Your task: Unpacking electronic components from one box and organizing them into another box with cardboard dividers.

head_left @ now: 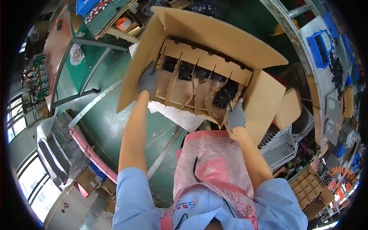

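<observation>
An open brown cardboard box (pixel 214 32) is in front of me, its flaps spread and its mouth facing me. Cardboard dividers (pixel 174 82) split its inside into narrow compartments, and some of them lean or bend. Black parts (pixel 226 94) lie in several compartments, mostly along the far side and at the right; their kind is hard to make out. My left hand (pixel 148 79), in a grey glove, grips the box's left side, beside the flap. Also grey-gloved, my right hand (pixel 235 116) is closed at the near right corner, by the end divider, its fingertips partly over the edge.
A metal-framed bench (pixel 73 42) stands at the left, above a green floor (pixel 111 126). At the right, a worktable holds a blue bin (pixel 321 48) and loose black parts (pixel 336 73). Another divided carton (pixel 308 188) sits lower right. A plastic-wrapped stack (pixel 57 153) is lower left.
</observation>
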`<state>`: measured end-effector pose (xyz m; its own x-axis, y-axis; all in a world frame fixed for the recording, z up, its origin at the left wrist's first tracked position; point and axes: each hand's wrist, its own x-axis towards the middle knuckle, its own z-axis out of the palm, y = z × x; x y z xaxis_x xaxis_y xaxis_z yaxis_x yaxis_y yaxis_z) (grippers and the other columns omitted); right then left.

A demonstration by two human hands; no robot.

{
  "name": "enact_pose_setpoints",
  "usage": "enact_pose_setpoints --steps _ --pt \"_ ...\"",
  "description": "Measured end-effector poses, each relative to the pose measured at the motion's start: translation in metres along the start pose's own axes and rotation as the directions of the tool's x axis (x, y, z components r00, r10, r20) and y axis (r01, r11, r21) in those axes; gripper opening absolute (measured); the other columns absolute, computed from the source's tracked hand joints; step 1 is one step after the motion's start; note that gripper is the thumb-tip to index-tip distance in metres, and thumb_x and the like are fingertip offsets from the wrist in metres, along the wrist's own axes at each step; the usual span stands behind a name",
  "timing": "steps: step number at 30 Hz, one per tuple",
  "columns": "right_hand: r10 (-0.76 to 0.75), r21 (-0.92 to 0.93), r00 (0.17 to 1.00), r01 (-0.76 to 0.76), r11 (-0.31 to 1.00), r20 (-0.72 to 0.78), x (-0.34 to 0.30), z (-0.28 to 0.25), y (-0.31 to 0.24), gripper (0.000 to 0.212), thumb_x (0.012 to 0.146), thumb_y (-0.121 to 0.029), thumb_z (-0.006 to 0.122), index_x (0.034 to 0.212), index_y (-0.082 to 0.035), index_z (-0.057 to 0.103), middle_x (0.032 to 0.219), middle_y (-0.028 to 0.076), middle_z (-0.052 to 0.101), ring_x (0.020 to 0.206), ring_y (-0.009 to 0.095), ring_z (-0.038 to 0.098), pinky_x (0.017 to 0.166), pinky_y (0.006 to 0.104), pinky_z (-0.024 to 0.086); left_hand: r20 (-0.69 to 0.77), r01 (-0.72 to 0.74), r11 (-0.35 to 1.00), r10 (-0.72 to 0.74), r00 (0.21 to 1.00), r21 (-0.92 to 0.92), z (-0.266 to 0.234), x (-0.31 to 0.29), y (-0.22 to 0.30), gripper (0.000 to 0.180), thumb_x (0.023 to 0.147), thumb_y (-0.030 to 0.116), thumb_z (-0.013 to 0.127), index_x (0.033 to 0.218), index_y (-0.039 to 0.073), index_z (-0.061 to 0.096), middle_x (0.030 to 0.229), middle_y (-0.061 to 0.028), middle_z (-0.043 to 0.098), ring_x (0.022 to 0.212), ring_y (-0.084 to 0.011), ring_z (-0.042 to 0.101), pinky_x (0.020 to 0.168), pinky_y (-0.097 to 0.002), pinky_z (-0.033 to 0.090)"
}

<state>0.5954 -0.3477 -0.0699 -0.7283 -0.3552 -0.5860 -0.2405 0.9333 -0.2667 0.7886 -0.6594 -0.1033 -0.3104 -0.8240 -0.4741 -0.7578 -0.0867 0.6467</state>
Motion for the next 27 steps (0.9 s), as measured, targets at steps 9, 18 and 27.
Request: enact_pose_setpoints --steps 9,18,27 --pt "0.306 0.208 0.941 -0.274 0.939 -0.142 0.044 0.067 0.003 0.026 0.086 -0.023 0.053 0.103 -0.003 0.052 0.099 0.025 0.063 0.096 0.042 0.059 0.082 0.0476 0.048 0.067 -0.132 0.907 0.115 0.991 0.401 0.023 0.022 -0.008 0.061 0.082 0.035 0.057 0.137 0.017 0.037 0.118 -0.0205 0.058 0.108 -0.0398 0.055 0.090 -0.0452 0.044" --pt "0.092 0.295 0.885 0.053 0.954 -0.456 0.048 0.048 0.001 0.024 0.084 -0.020 0.058 0.105 -0.011 0.053 0.096 0.022 0.062 0.090 0.042 0.059 0.074 0.0474 0.047 -0.303 -0.318 0.932 0.358 0.883 0.174 0.041 0.015 -0.005 0.042 0.085 0.012 0.053 0.126 0.006 0.048 0.121 -0.0177 0.056 0.106 -0.0289 0.058 0.088 -0.0356 0.046" --pt "0.082 0.625 0.895 0.237 0.744 -0.438 0.062 0.052 0.001 0.026 0.084 -0.025 0.059 0.104 -0.009 0.061 0.088 0.020 0.065 0.080 0.036 0.063 0.072 0.0401 0.048 0.113 -0.303 0.952 0.307 0.945 -0.053 0.065 -0.018 -0.016 0.055 0.085 0.037 0.060 0.126 0.003 0.047 0.128 -0.0176 0.049 0.116 -0.0303 0.050 0.096 -0.0362 0.040"
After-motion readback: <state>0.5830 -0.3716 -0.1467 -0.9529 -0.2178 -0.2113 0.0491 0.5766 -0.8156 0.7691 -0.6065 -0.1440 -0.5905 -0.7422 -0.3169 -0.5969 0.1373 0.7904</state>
